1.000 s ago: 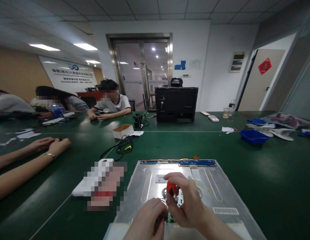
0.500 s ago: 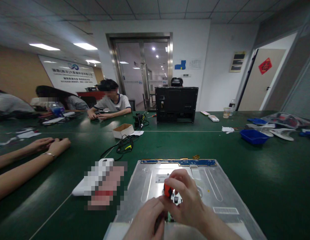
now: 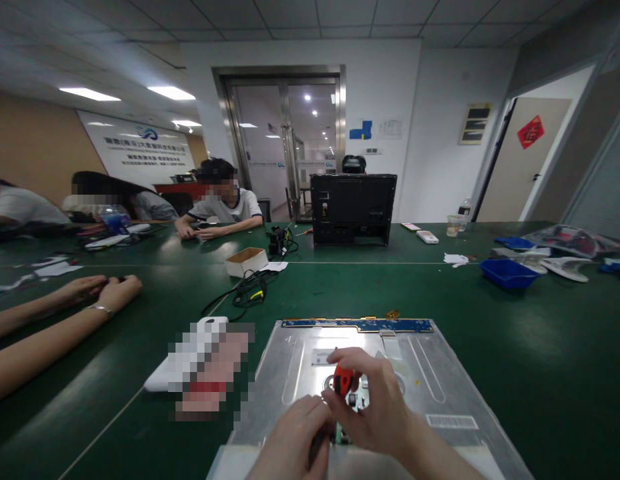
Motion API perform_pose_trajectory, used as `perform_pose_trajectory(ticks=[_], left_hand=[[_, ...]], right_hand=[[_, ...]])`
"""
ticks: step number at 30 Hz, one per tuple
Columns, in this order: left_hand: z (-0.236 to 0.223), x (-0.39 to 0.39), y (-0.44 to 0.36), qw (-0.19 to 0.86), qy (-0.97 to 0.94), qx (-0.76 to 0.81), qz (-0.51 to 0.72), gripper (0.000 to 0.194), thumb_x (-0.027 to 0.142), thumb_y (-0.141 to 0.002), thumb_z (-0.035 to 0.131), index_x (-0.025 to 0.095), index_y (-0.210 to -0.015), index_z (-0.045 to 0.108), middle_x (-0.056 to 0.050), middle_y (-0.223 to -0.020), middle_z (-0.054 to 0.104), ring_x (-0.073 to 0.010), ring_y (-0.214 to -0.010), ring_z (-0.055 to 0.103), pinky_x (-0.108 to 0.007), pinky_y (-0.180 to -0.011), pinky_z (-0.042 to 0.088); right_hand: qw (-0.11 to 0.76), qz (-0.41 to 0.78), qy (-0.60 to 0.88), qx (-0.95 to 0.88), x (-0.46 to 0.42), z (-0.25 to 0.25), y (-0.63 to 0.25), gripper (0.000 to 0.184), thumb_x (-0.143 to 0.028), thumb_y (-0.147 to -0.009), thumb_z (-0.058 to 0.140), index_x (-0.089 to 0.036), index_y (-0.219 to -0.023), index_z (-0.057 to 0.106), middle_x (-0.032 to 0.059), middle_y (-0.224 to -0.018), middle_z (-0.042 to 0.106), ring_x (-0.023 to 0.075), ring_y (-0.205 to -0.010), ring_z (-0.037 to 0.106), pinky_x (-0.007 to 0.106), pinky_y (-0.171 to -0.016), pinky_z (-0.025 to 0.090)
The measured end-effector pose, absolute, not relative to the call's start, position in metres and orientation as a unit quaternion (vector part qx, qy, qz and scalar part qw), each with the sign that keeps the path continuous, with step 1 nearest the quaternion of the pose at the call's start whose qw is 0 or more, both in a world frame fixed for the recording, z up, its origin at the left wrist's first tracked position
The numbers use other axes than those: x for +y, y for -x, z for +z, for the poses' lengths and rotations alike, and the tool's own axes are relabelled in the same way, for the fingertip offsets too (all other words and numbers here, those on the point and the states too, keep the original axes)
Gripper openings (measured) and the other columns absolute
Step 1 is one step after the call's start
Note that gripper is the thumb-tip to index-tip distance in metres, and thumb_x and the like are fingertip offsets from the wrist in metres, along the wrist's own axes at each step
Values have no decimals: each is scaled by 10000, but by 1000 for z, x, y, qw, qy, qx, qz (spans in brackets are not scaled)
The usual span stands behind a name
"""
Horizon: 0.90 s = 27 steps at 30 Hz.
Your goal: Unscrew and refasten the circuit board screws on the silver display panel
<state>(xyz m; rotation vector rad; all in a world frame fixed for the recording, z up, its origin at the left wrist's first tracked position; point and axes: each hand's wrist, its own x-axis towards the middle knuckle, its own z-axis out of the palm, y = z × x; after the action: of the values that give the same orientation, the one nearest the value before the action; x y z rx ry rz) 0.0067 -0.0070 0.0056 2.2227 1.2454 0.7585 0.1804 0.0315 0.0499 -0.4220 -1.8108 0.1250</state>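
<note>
- Metal panel (image 3: 453,390): lies flat towards the near edge of the tabletop (image 3: 520,353), with a blue circuit strip (image 3: 357,326) along the panel's own far edge and a barcode label (image 3: 451,421) on its right part.
- Right hand (image 3: 377,403): its grip is closed about a red-and-black tool handle (image 3: 343,380), held between thumb and fingers above the panel's middle.
- Left hand (image 3: 296,430): fingers curled, just beside the handle's lower end; whether its grip encloses anything cannot be told.
- Small circuit board (image 3: 360,402): on the panel, partly covered by the hands; the tool's tip is hidden, so its contact with the board cannot be established.
- Progress, as judged: the panel's metal face is already exposed and the board sits on it; handwork there appears under way and unfinished, though how much is left does not show.
- Surroundings: a white oblong object (image 3: 163,375) left of the panel; a blue tray (image 3: 509,275) towards the tabletop's right edge; a black housing (image 3: 353,210) upright towards its far edge.
</note>
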Motion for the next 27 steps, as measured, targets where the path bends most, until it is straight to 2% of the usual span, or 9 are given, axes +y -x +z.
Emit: perform_pose_trajectory(ticks=[3, 7, 14, 20, 27], left_hand=[[3, -7, -6, 233, -812, 454, 282, 175, 135, -794, 521, 208, -891, 646, -72, -885, 668, -216, -799, 606, -303, -799, 524], [-2, -7, -5, 230, -813, 445, 298, 168, 143, -809, 519, 206, -896, 647, -79, -887, 666, -220, -800, 606, -312, -803, 524], [-5, -5, -6, 225, -815, 443, 299, 173, 141, -787, 513, 211, -875, 644, -69, -870, 661, -219, -791, 601, -325, -834, 518], [3, -8, -7, 228, -813, 458, 279, 184, 128, -785, 503, 204, -881, 641, -71, -886, 664, -215, -790, 597, -316, -809, 522], [0, -7, -4, 235, -815, 447, 284, 222, 112, -804, 515, 210, -955, 646, -70, -939, 680, -208, -826, 615, -281, -781, 518]], right_hand=[[599, 34, 203, -774, 31, 47, -180, 284, -204, -941, 528, -206, -1215, 455, 87, -996, 720, 179, -823, 733, 281, -691, 612], [588, -1, 218, -779, 29, 47, -181, 375, -176, -927, 505, -153, -1296, 442, 109, -1008, 713, 156, -688, 692, 275, -623, 593], [581, 52, 162, -796, 32, 51, -183, 413, -109, -896, 459, -143, -1306, 426, 115, -1036, 672, 190, -875, 675, 291, -700, 584], [558, 63, 161, -812, 32, 53, -184, 426, -107, -901, 431, -143, -1326, 434, 119, -1046, 632, 193, -846, 646, 291, -638, 561], [572, 35, 191, -797, 32, 50, -180, 282, -228, -958, 473, -183, -1233, 425, 93, -974, 618, 211, -834, 659, 295, -589, 550]])
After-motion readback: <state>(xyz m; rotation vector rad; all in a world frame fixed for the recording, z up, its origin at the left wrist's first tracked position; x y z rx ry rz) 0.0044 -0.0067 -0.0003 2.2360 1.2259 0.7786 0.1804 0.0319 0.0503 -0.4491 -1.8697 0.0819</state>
